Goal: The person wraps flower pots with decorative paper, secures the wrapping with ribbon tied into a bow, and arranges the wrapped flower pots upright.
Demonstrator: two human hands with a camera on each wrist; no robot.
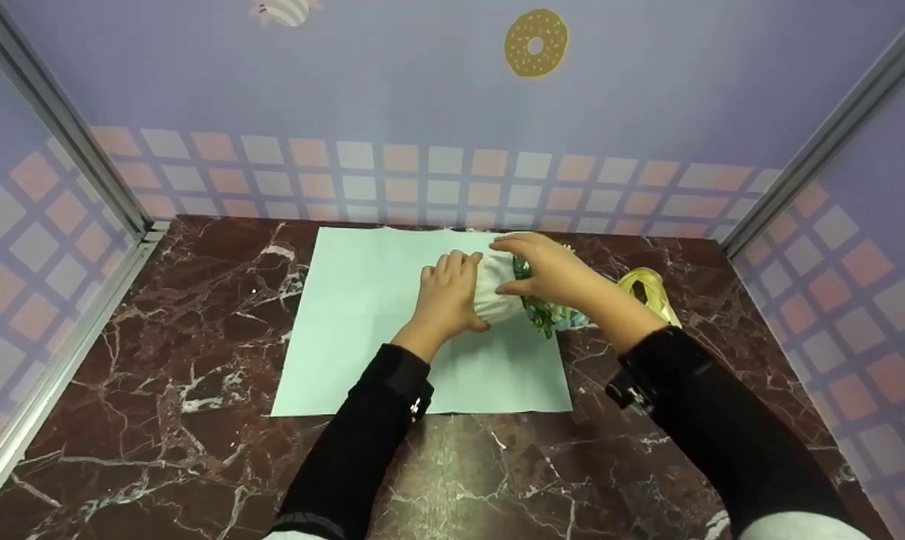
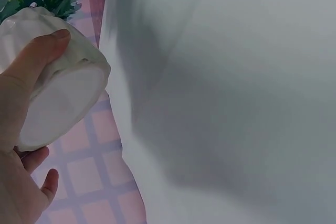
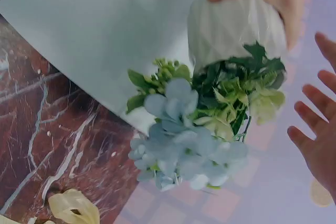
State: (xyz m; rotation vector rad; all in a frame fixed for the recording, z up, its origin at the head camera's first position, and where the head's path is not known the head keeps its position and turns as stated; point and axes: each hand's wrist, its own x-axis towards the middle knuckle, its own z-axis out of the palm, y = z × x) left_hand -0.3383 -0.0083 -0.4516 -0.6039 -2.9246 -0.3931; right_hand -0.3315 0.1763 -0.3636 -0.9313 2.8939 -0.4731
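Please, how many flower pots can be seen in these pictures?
1. The white pot is tipped sideways in the left hand, over the right part of the pale sheet. All three views show this same pot; I see no part of another.

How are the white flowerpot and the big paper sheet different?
The flowerpot is rounded with a faceted surface, while the paper sheet is flat with four corners. The paper sheet is much wider than the flowerpot. The flowerpot is tipped over in the left hand, while the paper sheet lies on the marble tabletop. Both are pale.
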